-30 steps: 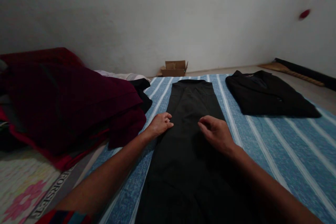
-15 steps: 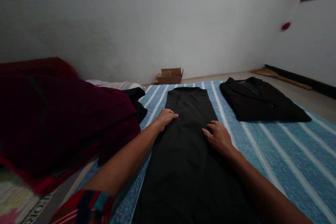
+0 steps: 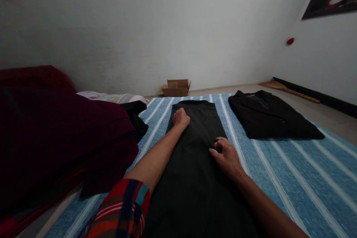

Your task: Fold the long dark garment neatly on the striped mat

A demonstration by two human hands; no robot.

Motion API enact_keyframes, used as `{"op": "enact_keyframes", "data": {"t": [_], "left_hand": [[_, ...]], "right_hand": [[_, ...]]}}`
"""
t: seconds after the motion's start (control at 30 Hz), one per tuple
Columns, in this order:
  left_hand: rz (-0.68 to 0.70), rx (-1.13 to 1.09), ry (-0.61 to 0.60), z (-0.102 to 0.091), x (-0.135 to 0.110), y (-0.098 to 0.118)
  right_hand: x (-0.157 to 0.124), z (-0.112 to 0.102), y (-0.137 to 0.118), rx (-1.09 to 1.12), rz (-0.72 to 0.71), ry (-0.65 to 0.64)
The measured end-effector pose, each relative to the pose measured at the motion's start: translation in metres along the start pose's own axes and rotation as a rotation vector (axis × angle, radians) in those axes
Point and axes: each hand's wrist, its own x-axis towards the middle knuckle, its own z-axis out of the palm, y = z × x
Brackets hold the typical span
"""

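A dark collared shirt (image 3: pixel 196 163) lies lengthwise before me, folded narrow, its collar at the far end. My left hand (image 3: pixel 181 118) rests on its upper left part below the collar. The fingers there are curled in like a fist, and whether cloth is caught in them is hidden. My right hand (image 3: pixel 227 157) is at the shirt's right side, lower down. Its thumb and bent fingers are apart, touching or just over the cloth. Another dark garment (image 3: pixel 275 119), folded flat, lies to the right.
Under the clothes spreads a blue, white-striped cloth (image 3: pixel 281 171). A heap of maroon fabric (image 3: pixel 69 130) rises at the left, with a black garment (image 3: pixel 136 119) beside it. By the far wall stands an open cardboard box (image 3: pixel 175 91). A rolled mat (image 3: pixel 290 91) lies far right.
My left hand has slid up and inward over the shirt toward the collar, and its fingers have curled in. My right hand keeps about the same place on the shirt. The view has shifted slightly.
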Motion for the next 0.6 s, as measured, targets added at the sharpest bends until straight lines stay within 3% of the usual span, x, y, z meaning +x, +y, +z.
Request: {"op": "enact_keyframes", "data": {"t": [0.1,0.3,0.47,0.6], "left_hand": [[0.102,0.102,0.027,0.0,-0.017,0.006],[0.648,0.328,-0.367,-0.01,-0.038,0.017],[0.678,0.518,-0.546,-0.016,-0.041,0.038],[0.795,0.719,-0.581,-0.018,-0.041,0.047]], "right_hand": [[-0.001,0.0,-0.005,0.058,0.002,0.029],[-0.001,-0.004,-0.016,0.118,0.053,0.015],[-0.001,-0.011,-0.022,0.297,0.066,-0.055],[-0.001,-0.013,-0.022,0.468,0.1,-0.135]]}}
